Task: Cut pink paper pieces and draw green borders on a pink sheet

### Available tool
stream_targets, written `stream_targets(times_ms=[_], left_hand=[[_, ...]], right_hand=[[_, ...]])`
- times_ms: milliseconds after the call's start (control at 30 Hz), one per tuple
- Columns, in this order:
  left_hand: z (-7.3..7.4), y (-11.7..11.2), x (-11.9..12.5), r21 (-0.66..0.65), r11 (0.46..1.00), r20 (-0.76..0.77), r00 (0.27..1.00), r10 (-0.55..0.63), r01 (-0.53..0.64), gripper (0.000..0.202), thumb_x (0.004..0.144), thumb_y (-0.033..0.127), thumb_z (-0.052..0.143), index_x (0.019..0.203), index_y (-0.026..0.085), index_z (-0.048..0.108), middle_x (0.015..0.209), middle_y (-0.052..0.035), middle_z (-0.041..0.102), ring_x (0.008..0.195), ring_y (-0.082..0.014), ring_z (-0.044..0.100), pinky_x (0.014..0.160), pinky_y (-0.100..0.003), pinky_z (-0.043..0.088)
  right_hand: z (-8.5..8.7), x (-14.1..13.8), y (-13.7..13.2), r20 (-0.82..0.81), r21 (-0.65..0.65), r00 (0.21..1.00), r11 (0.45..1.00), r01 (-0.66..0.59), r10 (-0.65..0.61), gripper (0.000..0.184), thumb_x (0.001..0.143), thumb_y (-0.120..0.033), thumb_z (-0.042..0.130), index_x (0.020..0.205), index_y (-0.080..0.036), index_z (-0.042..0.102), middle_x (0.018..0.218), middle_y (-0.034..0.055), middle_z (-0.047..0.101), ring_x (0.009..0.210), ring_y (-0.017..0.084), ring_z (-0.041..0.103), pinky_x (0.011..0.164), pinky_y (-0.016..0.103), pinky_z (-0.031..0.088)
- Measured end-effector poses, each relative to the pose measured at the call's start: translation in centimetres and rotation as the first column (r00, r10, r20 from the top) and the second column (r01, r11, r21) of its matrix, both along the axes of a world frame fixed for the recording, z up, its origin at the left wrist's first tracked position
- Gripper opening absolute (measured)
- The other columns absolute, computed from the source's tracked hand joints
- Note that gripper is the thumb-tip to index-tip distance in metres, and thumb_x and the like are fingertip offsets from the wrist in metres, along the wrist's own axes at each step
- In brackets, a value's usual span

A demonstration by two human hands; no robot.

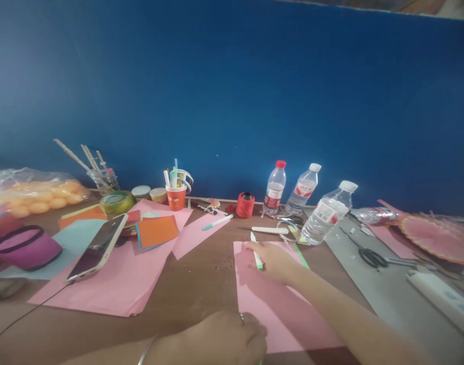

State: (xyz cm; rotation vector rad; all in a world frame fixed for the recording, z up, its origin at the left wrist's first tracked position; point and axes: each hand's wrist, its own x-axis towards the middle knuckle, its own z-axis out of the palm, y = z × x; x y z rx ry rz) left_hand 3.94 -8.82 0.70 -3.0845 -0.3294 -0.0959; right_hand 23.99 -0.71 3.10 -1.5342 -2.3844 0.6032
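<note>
A pink sheet of paper (277, 309) lies on the brown table in front of me, with green strips at its upper right edge. My right hand (272, 261) reaches over the upper part of this sheet. A white marker with a green end (257, 253) is between its fingers. My left hand (224, 337), wearing a ring and a bracelet, is closed at the sheet's lower left edge. Its fingertips are turned away from view. A speck of green shows below it, and I cannot make out what it grips.
Water bottles (325, 218) and a red thread spool (245, 206) stand behind the sheet. Scissors (372, 257) lie on a grey board at right. Leftward are a phone (99, 246), pink papers (118, 289), a red cup of pens (176, 197) and a tape roll (118, 201). A blue wall rises behind.
</note>
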Motion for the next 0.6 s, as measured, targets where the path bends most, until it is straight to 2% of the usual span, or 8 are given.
stream_targets(times_ms=[100,133,200,267,333,400,467,600], left_hand=[[2.3,1.1,0.3,-0.143,0.986,-0.032,0.996,-0.086,0.081,0.005,0.085,0.017,0.055,0.09,0.016,0.057,0.096,-0.0039,0.065,0.085,-0.0177,0.062,0.057,-0.026,0.047],[2.9,1.6,0.3,-0.187,0.98,-0.033,0.997,-0.072,0.065,0.008,0.085,0.02,0.055,0.092,0.016,0.057,0.099,-0.0034,0.065,0.084,-0.0173,0.062,0.059,-0.025,0.048],[3.5,2.9,0.2,-0.238,0.971,-0.023,1.0,0.005,-0.011,0.015,0.086,0.029,0.055,0.096,0.018,0.057,0.101,-0.003,0.065,0.081,-0.0171,0.063,0.064,-0.026,0.049],[3.3,4.7,-0.2,-0.211,0.965,-0.008,0.987,0.158,-0.156,0.018,0.085,0.031,0.055,0.098,0.018,0.057,0.099,-0.0037,0.065,0.084,-0.0181,0.063,0.073,-0.027,0.049],[2.5,6.5,-0.6,-0.133,0.938,0.03,0.945,0.325,-0.319,0.02,0.086,0.027,0.053,0.101,0.016,0.057,0.106,-0.0083,0.064,0.098,-0.0229,0.059,0.085,-0.034,0.046],[1.5,8.2,-1.1,-0.1,0.909,0.054,0.91,0.41,-0.404,0.026,0.087,0.028,0.052,0.108,0.012,0.055,0.121,-0.0152,0.056,0.112,-0.0295,0.051,0.092,-0.043,0.041],[0.8,9.5,-1.5,-0.097,0.893,0.06,0.893,0.445,-0.439,0.029,0.087,0.032,0.053,0.107,0.012,0.055,0.129,-0.0162,0.051,0.119,-0.0322,0.044,0.094,-0.047,0.038],[0.3,10.8,-2.1,-0.122,0.883,0.05,0.885,0.462,-0.454,0.029,0.083,0.04,0.059,0.101,0.016,0.055,0.128,-0.0107,0.052,0.116,-0.0306,0.045,0.092,-0.046,0.04]], right_hand=[[-0.6,-0.8,1.3,-0.325,-0.064,0.941,0.995,0.082,-0.098,0.027,0.081,-0.036,0.056,0.105,-0.024,0.062,0.095,0.0045,0.07,0.086,0.023,0.062,0.074,0.031,0.042],[-1.0,-1.2,1.8,-0.478,-0.119,0.862,0.985,0.124,-0.166,0.028,0.081,-0.04,0.056,0.103,-0.023,0.062,0.092,0.0044,0.07,0.085,0.023,0.063,0.074,0.032,0.043],[-1.8,-2.1,2.7,-0.715,-0.284,0.61,0.939,0.194,-0.342,0.037,0.08,-0.05,0.054,0.101,-0.02,0.063,0.087,0.006,0.07,0.083,0.022,0.064,0.073,0.033,0.046],[-2.5,-2.9,3.5,-0.775,-0.37,0.452,0.897,0.241,-0.441,0.048,0.082,-0.059,0.045,0.102,-0.019,0.062,0.085,0.0078,0.07,0.08,0.021,0.065,0.07,0.032,0.049],[-3.1,-3.3,4.0,-0.79,-0.42,0.354,0.862,0.284,-0.501,0.055,0.082,-0.064,0.039,0.097,-0.017,0.063,0.079,0.0085,0.07,0.072,0.02,0.065,0.065,0.031,0.05],[-3.5,-3.4,4.4,-0.793,-0.482,0.257,0.828,0.288,-0.552,0.053,0.078,-0.065,0.046,0.09,-0.016,0.065,0.072,0.0077,0.069,0.066,0.019,0.064,0.062,0.031,0.05],[-3.6,-3.2,4.6,-0.785,-0.516,0.228,0.812,0.273,-0.576,0.046,0.074,-0.06,0.055,0.086,-0.016,0.066,0.069,0.0064,0.068,0.066,0.019,0.063,0.063,0.031,0.05],[-3.7,-2.7,4.5,-0.764,-0.454,0.37,0.848,0.272,-0.528,0.029,0.076,-0.047,0.06,0.081,-0.018,0.065,0.07,0.0022,0.065,0.065,0.016,0.059,0.062,0.027,0.047]])
